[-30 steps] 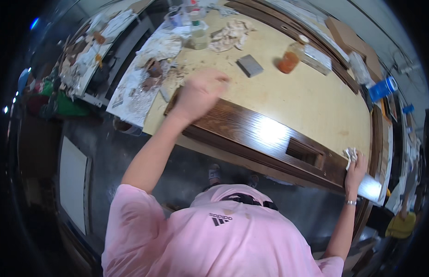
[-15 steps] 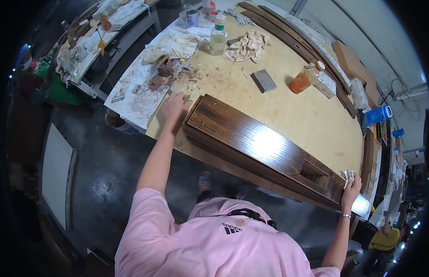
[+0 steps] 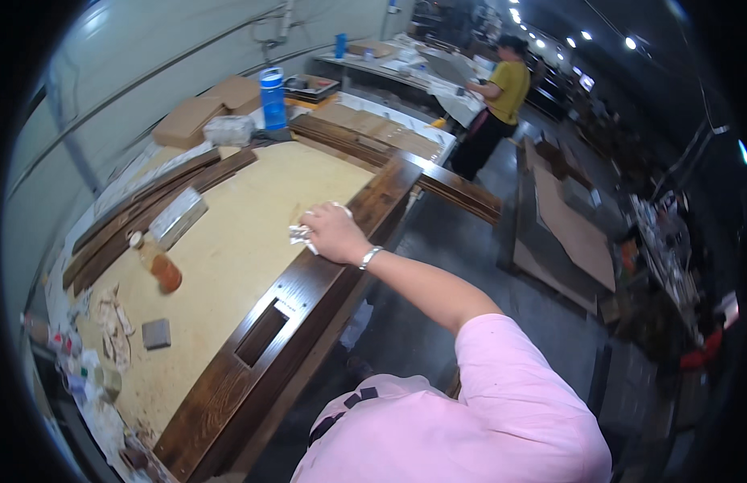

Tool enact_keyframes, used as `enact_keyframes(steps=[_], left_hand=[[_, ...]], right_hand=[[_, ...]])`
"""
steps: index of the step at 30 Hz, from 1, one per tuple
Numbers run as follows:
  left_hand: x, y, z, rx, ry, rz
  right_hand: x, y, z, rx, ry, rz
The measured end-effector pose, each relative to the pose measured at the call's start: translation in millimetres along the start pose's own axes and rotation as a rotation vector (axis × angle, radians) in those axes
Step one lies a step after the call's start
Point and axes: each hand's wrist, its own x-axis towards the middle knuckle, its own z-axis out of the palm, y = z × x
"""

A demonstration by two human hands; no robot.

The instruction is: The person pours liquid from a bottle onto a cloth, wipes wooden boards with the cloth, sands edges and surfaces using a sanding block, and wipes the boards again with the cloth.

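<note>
My right hand (image 3: 338, 233) lies on the long dark-brown wooden board (image 3: 220, 390), its fingers closed round a crumpled white cloth (image 3: 302, 236). Some of the cloth pokes out at the fingertips, and the palm side is hidden. The board runs along the table's near edge, its glossy top face up. It has a rectangular slot (image 3: 262, 333) with small holes close by. My hand rests beyond that slot, toward the board's far end. Of my left hand nothing shows in the picture.
On the pale tabletop (image 3: 253, 209) stand a bottle of orange liquid (image 3: 161, 270), a grey block (image 3: 156, 334) and a pale rectangular can (image 3: 179, 217). Brown wooden strips (image 3: 140, 213) lie behind. A blue jug (image 3: 273, 101) stands farther back. Another person (image 3: 502, 97) works at a far table.
The view has swung to the right along the board. My right hand has moved back from the board's far end, still with the cloth; my left hand has left the picture.
</note>
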Motion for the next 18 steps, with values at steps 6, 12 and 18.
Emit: enact_keyframes(steps=[6,12,18], left_hand=[[-9.7,15.4,-60.7,-0.086,0.273,0.035],[-8.9,26.2,-123.0,-0.312,0.595,0.177],[-11.0,82.0,-174.8,-0.582,0.763,0.404]], right_hand=[[-2.3,6.9,10.0,0.063,0.008,0.015],[-4.8,2.8,7.6,0.099,-0.017,0.035],[-5.3,2.7,6.6,0.106,-0.041,0.044]])
